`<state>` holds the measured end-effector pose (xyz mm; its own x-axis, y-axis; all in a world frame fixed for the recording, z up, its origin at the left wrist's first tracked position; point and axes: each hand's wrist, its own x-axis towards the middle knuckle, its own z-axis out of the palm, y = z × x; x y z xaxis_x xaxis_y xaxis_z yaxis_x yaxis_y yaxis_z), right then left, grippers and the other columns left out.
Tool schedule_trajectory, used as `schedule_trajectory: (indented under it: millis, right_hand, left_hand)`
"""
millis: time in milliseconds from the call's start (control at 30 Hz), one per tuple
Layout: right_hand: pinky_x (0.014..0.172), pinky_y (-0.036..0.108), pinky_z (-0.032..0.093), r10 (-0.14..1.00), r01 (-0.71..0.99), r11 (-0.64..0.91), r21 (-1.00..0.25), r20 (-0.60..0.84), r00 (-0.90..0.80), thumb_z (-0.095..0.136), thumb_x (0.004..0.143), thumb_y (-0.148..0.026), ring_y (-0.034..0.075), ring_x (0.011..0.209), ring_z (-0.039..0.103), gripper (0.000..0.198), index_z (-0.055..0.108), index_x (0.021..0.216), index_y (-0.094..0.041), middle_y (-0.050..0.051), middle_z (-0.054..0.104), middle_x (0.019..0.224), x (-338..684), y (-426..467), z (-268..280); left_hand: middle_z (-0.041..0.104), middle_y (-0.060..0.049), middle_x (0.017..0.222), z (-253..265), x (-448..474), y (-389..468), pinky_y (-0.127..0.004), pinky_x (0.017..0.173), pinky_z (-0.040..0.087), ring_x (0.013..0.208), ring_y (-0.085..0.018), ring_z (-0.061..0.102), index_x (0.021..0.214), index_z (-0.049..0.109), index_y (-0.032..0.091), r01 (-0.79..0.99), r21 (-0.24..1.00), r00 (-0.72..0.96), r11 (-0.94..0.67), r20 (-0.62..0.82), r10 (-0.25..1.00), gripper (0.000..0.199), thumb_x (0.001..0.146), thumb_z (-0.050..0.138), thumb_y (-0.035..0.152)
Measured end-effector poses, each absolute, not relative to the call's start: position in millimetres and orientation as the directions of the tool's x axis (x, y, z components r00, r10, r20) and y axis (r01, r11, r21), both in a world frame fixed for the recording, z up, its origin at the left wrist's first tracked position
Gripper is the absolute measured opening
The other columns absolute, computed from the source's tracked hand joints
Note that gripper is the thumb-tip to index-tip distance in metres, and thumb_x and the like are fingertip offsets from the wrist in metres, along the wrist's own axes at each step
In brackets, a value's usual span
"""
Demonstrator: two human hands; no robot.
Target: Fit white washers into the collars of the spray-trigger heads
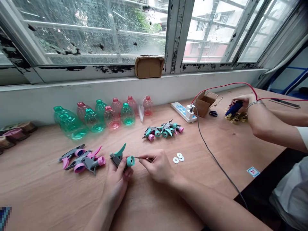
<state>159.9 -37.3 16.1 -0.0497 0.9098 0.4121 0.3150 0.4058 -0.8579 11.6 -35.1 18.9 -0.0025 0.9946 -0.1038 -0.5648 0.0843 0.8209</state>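
Note:
My left hand (117,179) is closed around a grey spray trigger head (117,159) with a teal lever and a teal screw cap (130,161), its open end turned right. In my right hand (157,166) is a thin dark pointed tool (136,157), pinched between thumb and fingers. The tool's tip is at the cap's opening; whether it holds anything I cannot tell. Three white ring washers (175,160) lie right of my right hand. To the left rests a pile of grey and pink trigger heads (90,162); farther back lies a pile with teal and pink caps (165,131).
Green bottles (95,123) and red bottles (148,107) stand along the wall. A power strip (183,112) with a grey cable (209,147) and an open carton (204,104) are at back right. Another person's hand (243,101) holds a blue tool (234,109) over gold-coloured parts.

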Motion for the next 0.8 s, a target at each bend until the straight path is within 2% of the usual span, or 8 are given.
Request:
schedule_trajectory:
  millis: [133, 233, 333, 400, 500, 567, 667, 800]
  right_hand:
    - [0.055, 0.020, 0.044, 0.910, 0.314, 0.409, -0.857, 0.409, -0.070, 0.062, 0.083, -0.016, 0.013, 0.060, 0.066, 0.019, 0.079, 0.091, -0.021, 0.002, 0.077, 0.080, 163.5, -35.6, 18.7]
    - [0.058, 0.022, 0.043, 0.887, 0.409, 0.453, -0.792, 0.445, -0.121, 0.060, 0.084, -0.014, 0.014, 0.062, 0.065, 0.021, 0.079, 0.090, -0.020, 0.003, 0.077, 0.077, 167.6, -37.2, 21.9]
    - [0.062, 0.024, 0.044, 0.881, 0.434, 0.463, -0.773, 0.454, -0.132, 0.059, 0.086, -0.016, 0.015, 0.066, 0.065, 0.021, 0.078, 0.092, -0.020, 0.004, 0.076, 0.080, 169.3, -38.0, 22.4]
    - [0.056, 0.022, 0.042, 0.934, 0.332, 0.358, -0.873, 0.342, -0.108, 0.060, 0.085, -0.018, 0.013, 0.062, 0.063, 0.019, 0.078, 0.089, -0.019, 0.004, 0.076, 0.078, 168.4, -36.5, 20.8]
    - [0.046, 0.020, 0.038, 0.987, 0.143, 0.109, -0.984, 0.091, -0.129, 0.062, 0.082, -0.019, 0.010, 0.049, 0.054, 0.016, 0.077, 0.080, -0.014, 0.002, 0.073, 0.068, 166.0, -33.3, 18.6]
    - [0.046, 0.020, 0.038, 0.989, 0.120, 0.073, -0.990, 0.056, -0.138, 0.063, 0.081, -0.020, 0.009, 0.048, 0.052, 0.016, 0.077, 0.078, -0.013, 0.002, 0.072, 0.067, 165.4, -32.5, 18.2]
    - [0.051, 0.021, 0.039, 0.963, 0.271, 0.265, -0.925, 0.241, -0.118, 0.062, 0.084, -0.019, 0.011, 0.054, 0.057, 0.016, 0.078, 0.083, -0.015, 0.002, 0.074, 0.072, 168.0, -33.0, 18.2]
    - [0.060, 0.022, 0.041, 0.838, 0.487, 0.540, -0.686, 0.490, -0.240, 0.059, 0.088, -0.017, 0.013, 0.066, 0.063, 0.018, 0.077, 0.092, -0.019, 0.003, 0.075, 0.078, 178.2, -30.3, 15.5]
  left_hand:
    - [0.062, 0.005, 0.078, 21.6, 12.1, -36.6, -0.015, 0.046, 0.035, 0.049, -0.003, 0.037, 0.101, 0.061, 0.024, -0.559, 0.822, -0.009, 0.115, -0.144, 0.990, 0.041, 0.068, 0.083, 0.033]
    - [0.060, 0.006, 0.075, 21.1, 12.3, -36.8, -0.013, 0.046, 0.032, 0.048, -0.002, 0.035, 0.102, 0.061, 0.026, -0.528, 0.830, 0.010, 0.182, -0.208, 0.978, 0.042, 0.068, 0.083, 0.036]
    - [0.059, 0.005, 0.075, 17.2, 11.6, -37.0, -0.014, 0.045, 0.031, 0.050, -0.003, 0.036, 0.098, 0.061, 0.024, -0.403, 0.909, -0.028, 0.107, -0.129, 0.991, 0.037, 0.071, 0.081, 0.037]
    - [0.057, 0.005, 0.074, 15.8, 10.3, -38.2, -0.016, 0.048, 0.034, 0.053, -0.005, 0.041, 0.097, 0.061, 0.023, -0.286, 0.958, -0.068, 0.018, -0.039, 0.997, 0.032, 0.074, 0.078, 0.036]
    - [0.059, 0.003, 0.078, 18.7, 7.4, -40.4, -0.020, 0.055, 0.040, 0.060, -0.008, 0.048, 0.094, 0.060, 0.024, -0.169, 0.985, -0.108, -0.045, 0.027, 0.994, 0.027, 0.075, 0.078, 0.029]
    - [0.059, 0.003, 0.081, 22.0, 4.8, -40.3, -0.021, 0.057, 0.041, 0.062, -0.009, 0.049, 0.093, 0.059, 0.023, -0.155, 0.987, -0.103, -0.035, 0.019, 0.995, 0.029, 0.072, 0.079, 0.025]
    - [0.055, 0.004, 0.072, 23.8, 0.1, -37.0, -0.020, 0.051, 0.037, 0.055, -0.008, 0.045, 0.096, 0.058, 0.022, -0.185, 0.981, -0.009, 0.059, -0.062, 0.998, 0.033, 0.071, 0.080, 0.026]
    - [0.049, 0.007, 0.067, 19.8, -4.5, -32.0, -0.019, 0.044, 0.029, 0.047, -0.004, 0.034, 0.097, 0.055, 0.021, -0.287, 0.933, 0.129, 0.218, -0.188, 0.974, 0.038, 0.072, 0.079, 0.036]
